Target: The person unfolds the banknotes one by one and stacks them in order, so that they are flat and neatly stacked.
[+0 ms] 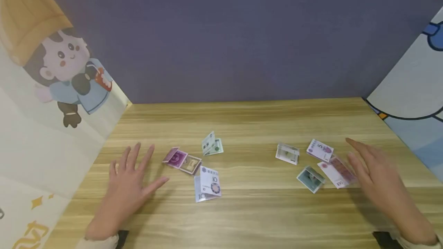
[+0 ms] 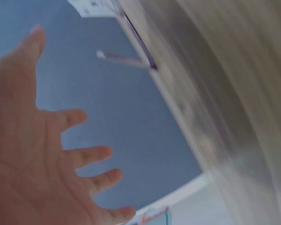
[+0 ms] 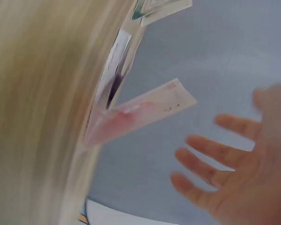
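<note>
My left hand (image 1: pixel 128 181) hovers over the left of the table with its fingers spread, holding nothing. Nearest to it lies a folded purple banknote (image 1: pixel 177 158), touching a brownish banknote (image 1: pixel 190 164). A folded 10 banknote (image 1: pixel 210 181) and a green folded banknote (image 1: pixel 214 146) lie beyond them. My right hand (image 1: pixel 378 178), slightly blurred, is held above the table with its fingers extended and nothing in it. Beside it is a folded red 100 banknote (image 3: pixel 145 110), next to a purple 5 banknote (image 1: pixel 320 150). A folded 1 banknote (image 1: pixel 287 154) and a dark teal banknote (image 1: pixel 310 179) lie farther left.
The wooden table (image 1: pixel 249 126) ends at a dark blue-grey panel (image 1: pixel 242 37) at the back. A white wall with a cartoon child (image 1: pixel 69 60) stands on the left. Another printed wall (image 1: pixel 408 83) closes the right side.
</note>
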`<state>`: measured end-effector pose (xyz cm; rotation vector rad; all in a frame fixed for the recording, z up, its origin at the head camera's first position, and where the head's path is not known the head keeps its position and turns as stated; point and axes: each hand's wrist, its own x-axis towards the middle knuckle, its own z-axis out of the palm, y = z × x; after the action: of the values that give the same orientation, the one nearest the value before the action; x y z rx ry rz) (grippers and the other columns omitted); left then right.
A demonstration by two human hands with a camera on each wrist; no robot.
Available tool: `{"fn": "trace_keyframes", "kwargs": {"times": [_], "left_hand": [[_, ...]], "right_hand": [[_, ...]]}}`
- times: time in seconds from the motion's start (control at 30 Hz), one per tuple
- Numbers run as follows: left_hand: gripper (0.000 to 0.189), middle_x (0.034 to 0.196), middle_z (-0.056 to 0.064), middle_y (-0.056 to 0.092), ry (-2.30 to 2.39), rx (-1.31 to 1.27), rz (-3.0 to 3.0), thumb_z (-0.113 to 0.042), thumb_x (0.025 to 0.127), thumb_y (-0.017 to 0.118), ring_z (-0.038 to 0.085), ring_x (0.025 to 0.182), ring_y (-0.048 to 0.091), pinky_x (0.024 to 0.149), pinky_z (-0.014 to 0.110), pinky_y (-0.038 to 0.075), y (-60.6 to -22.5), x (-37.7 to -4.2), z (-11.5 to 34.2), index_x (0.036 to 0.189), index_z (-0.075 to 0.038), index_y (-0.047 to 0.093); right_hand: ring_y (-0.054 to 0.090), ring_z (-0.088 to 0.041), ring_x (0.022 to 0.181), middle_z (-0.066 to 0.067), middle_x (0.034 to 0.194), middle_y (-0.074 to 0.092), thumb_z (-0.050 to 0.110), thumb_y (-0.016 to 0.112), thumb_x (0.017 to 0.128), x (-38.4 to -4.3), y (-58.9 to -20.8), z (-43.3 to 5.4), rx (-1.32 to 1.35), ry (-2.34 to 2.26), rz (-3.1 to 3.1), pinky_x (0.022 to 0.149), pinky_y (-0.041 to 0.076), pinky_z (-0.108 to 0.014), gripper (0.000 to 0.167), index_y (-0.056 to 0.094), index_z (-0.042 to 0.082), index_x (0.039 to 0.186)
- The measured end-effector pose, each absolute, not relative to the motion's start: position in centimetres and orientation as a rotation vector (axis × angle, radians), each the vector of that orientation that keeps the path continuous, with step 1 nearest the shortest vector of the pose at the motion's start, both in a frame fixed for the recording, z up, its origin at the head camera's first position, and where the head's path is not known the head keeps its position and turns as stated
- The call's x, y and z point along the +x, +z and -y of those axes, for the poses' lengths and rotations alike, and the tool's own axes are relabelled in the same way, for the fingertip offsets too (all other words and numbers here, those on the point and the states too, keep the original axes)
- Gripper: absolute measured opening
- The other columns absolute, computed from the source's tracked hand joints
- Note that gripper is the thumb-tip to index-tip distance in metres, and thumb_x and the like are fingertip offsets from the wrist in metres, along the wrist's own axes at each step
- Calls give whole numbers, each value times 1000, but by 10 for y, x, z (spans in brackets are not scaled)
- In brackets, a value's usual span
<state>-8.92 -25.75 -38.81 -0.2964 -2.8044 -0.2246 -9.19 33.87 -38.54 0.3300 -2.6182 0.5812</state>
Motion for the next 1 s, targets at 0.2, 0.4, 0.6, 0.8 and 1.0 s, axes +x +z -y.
{"fn": "trace_keyframes", "kwargs": {"times": [0.2, 0.4, 0.6, 0.8, 1.0], "left_hand": [[66, 145, 28, 41, -338, -447, 2742, -49, 94, 61, 48, 132, 37, 101, 71, 29, -388, -90, 242, 144, -9, 47], [56, 145, 26, 44, -459, -530, 2782, -38, 100, 57, 48, 132, 40, 105, 71, 29, -384, -92, 230, 148, -12, 45], [56, 144, 27, 45, -541, -549, 2829, -36, 101, 57, 45, 133, 42, 109, 65, 31, -388, -101, 229, 148, -8, 44], [56, 142, 26, 47, -565, -592, 2842, -33, 100, 60, 43, 131, 45, 107, 62, 36, -391, -110, 229, 146, -4, 46], [53, 141, 26, 49, -520, -641, 2818, -31, 97, 65, 42, 129, 48, 107, 60, 38, -387, -108, 220, 138, 0, 53]], "right_hand": [[65, -42, 93, -25, 108, 68, -5, 65, 91, -105, -388, -351, 482, 445, 2674, 69, 49, -53, 25, 66, -4, 116], [65, -42, 97, -23, 108, 70, 3, 71, 89, -119, -397, -358, 601, 449, 2795, 74, 51, -58, 26, 67, -5, 114], [59, -21, 81, -16, 103, 69, 10, 81, 82, -132, -402, -357, 632, 490, 2908, 63, 50, -33, 38, 66, -6, 114], [57, -34, 91, -26, 112, 63, 24, 87, 77, -136, -404, -359, 559, 498, 3015, 73, 51, -46, 57, 63, -5, 120], [49, -15, 76, -4, 86, 59, 32, 88, 74, -131, -408, -367, 502, 533, 3033, 61, 42, -29, 51, 64, 0, 106]]}}
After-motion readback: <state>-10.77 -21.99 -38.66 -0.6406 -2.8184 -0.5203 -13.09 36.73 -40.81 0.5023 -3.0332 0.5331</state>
